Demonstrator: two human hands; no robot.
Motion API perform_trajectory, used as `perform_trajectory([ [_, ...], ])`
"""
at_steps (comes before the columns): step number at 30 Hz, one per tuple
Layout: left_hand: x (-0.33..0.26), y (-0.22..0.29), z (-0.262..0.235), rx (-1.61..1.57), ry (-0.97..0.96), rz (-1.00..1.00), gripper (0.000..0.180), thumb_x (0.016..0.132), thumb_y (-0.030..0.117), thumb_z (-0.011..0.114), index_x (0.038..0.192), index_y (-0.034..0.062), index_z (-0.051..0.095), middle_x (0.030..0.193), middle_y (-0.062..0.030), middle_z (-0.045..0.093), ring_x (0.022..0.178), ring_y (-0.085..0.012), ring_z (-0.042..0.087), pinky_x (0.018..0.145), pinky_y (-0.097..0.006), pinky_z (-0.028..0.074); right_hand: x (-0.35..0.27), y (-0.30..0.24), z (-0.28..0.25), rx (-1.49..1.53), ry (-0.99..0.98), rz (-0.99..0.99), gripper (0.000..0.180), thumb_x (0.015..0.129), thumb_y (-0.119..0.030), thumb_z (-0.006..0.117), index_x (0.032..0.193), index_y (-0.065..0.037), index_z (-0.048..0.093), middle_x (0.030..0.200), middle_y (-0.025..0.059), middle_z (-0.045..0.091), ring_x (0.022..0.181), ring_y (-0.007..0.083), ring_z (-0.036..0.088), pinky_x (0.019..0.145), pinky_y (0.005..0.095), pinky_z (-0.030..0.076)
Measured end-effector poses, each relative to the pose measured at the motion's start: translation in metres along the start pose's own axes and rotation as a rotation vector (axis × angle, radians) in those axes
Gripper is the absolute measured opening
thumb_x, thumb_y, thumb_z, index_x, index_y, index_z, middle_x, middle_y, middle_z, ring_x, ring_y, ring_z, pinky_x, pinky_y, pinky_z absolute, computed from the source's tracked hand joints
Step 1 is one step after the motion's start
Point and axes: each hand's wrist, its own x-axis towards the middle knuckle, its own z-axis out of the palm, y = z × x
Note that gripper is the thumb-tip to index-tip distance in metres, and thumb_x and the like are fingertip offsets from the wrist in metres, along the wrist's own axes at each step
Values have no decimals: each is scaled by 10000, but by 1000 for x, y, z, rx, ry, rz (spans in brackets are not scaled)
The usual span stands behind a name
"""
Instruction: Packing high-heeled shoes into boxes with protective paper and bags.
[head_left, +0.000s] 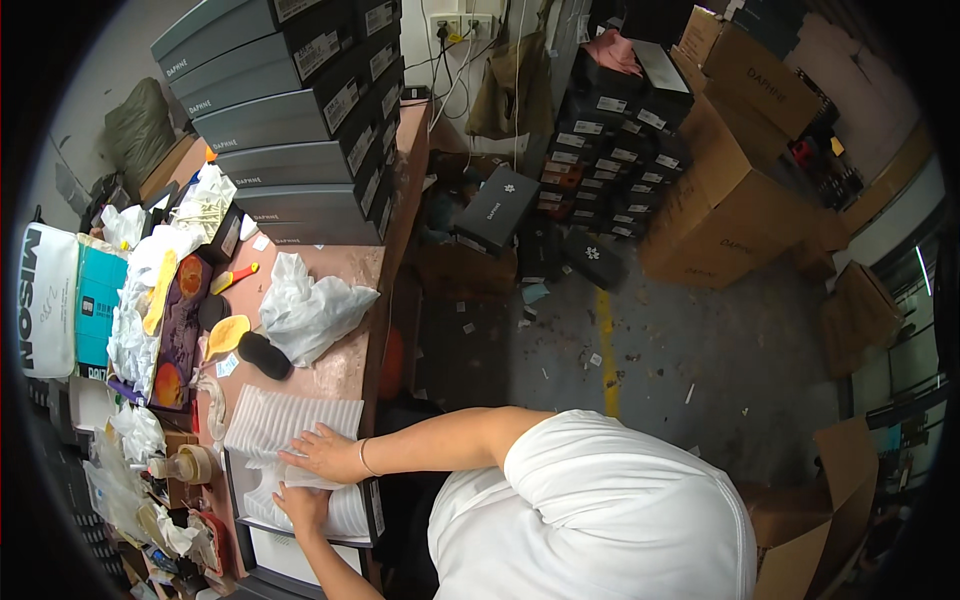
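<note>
Workbench [345, 265] is presenting a worn, pinkish-brown top, its left side carrying heavy clutter. Grey concrete floor [650, 345] is showing a yellow line [606, 345] and scattered paper scraps. Sockets [460, 27] on the far wall are taking plugs and cables.

A tall stack of grey shoeboxes [270, 118] is standing at the far end of the bench. Dark shoeboxes [600, 150] are standing piled on the floor beyond, a pink cloth [613, 52] lying on top. Beside them a large brown carton [715, 195] is standing with flaps raised; its contents are not showing. On the bench, a purple patterned box [180, 335] is holding crumpled white paper [140, 310]. A white plastic bag [310, 315] is lying near a black oval item [263, 355].

At the near part of the bench, an open dark box [377, 510] is containing ribbed white foam sheet [255, 425], which is extending past its far end. The right hand [328, 453] is resting palm down on the foam, fingers spread. The left hand [303, 508] is touching the foam just beside it; whether its fingers are gripping cannot be told.
</note>
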Motion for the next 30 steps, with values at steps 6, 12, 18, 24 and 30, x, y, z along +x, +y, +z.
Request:
perform_trajectory([
  [6, 5, -2, 12, 80, 95, -30, 820, 666, 486, 750, 1356, 152, 458, 1373, -190, 437, 1284, -371, 387, 1064, -636, 167, -1, -7, -22, 189, -125, 35, 705, 909, -338, 511, 1494, -116, 185, 1492, 220, 254, 1373, 387, 268, 1091, 553, 206],
  [12, 13, -22, 19, -121, 34, 21, 751, 712, 409, 726, 1327, 63, 469, 1353, -172, 461, 1263, -309, 423, 1057, -625, 202, -6, -5, -11, 148, 61, -183, 607, 908, -406, 523, 1430, -153, 346, 1488, 213, 265, 1363, 397, 266, 1072, 586, 197],
  [18, 1, 14, 13, 219, 171, -58, 751, 744, 543, 629, 1281, 29, 519, 1388, -190, 438, 1301, -329, 381, 1065, -600, 207, -4, 13, -10, 368, 314, -128, 503, 881, -225, 565, 1336, -48, 449, 1370, 199, 427, 1280, 360, 394, 1062, 487, 291],
  [24, -11, 29, -13, 37, 101, -90, 975, 645, 710, 629, 1283, -14, 488, 1434, -230, 367, 1351, -343, 315, 1075, -598, 192, 3, 118, -116, 21, 513, 72, 651, 746, -190, 699, 1330, -37, 454, 1337, 253, 425, 1258, 395, 399, 1058, 474, 319],
  [30, -6, 37, -4, 70, 144, -164, 1103, 598, 738, 660, 1400, 37, 374, 1476, -229, 286, 1371, -414, 245, 1100, -581, 152, 8, 228, -112, 53, 67, 158, 723, 683, -121, 768, 1327, -66, 443, 1207, 197, 521, 1131, 381, 500, 943, 415, 422],
])
